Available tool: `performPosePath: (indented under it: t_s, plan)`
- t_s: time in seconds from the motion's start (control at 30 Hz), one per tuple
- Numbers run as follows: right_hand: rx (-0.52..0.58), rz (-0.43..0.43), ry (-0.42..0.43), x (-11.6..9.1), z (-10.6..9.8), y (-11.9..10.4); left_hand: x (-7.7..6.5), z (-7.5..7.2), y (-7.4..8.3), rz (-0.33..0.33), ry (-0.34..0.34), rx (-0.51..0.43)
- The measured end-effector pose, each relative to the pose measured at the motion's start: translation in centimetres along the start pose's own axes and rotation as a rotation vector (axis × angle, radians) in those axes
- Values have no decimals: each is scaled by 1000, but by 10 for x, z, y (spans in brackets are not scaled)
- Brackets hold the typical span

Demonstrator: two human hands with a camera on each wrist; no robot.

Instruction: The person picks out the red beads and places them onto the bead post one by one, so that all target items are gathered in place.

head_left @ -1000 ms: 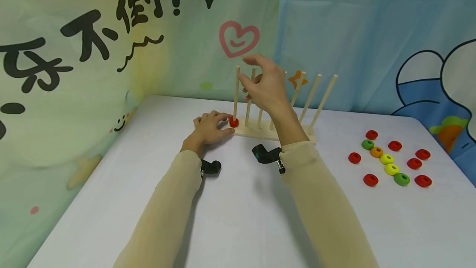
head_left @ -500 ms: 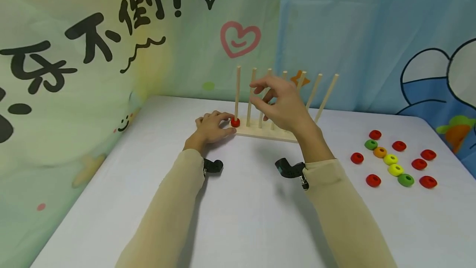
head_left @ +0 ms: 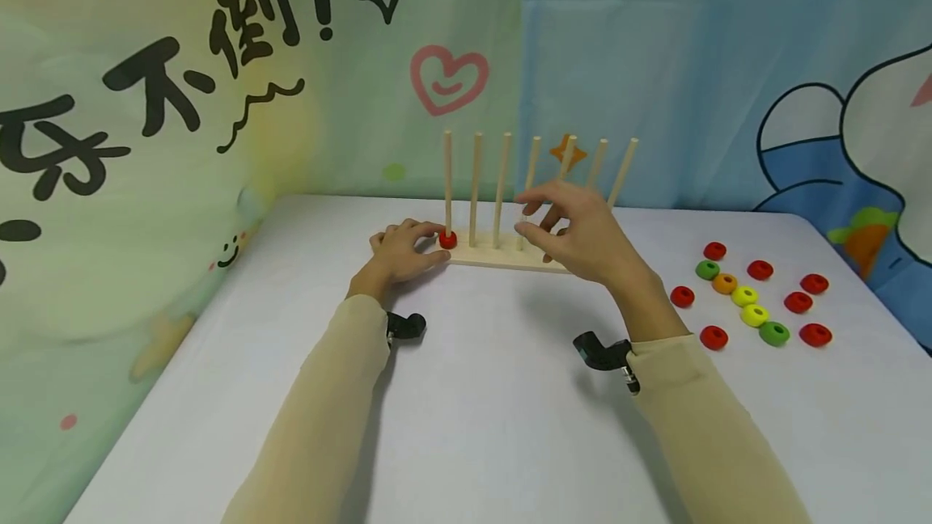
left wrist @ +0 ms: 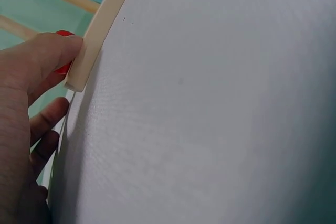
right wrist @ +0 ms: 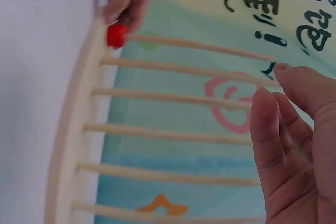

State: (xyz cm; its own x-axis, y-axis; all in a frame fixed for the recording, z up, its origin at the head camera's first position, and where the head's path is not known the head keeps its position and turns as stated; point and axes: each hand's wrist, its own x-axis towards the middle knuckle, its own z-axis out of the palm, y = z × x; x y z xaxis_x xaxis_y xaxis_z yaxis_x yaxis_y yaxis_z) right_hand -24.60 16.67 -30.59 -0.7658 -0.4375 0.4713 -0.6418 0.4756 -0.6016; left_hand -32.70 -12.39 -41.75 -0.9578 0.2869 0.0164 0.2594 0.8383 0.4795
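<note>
In the head view your right hand (head_left: 582, 233), thumb and fingers apart, hides the right end of the peg rack (head_left: 486, 257) near the counter's (head_left: 495, 395) far edge. Your left hand (head_left: 400, 253) pinches the left end; a red bead (head_left: 447, 240) rings the leftmost peg (head_left: 447, 184).

Table (head_left: 473, 395): a free lane follows the left edge; seven pegs (head_left: 502, 184) block the far edge's middle, scattered rings (head_left: 798, 303) the approach to the far right corner.
</note>
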Motion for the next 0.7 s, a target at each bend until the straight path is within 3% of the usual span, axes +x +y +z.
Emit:
performPosePath:
  t_s: [0.7]
  plan:
    - [-81,36,-9,-45,-12,32,1,2,0,-5,1,-11]
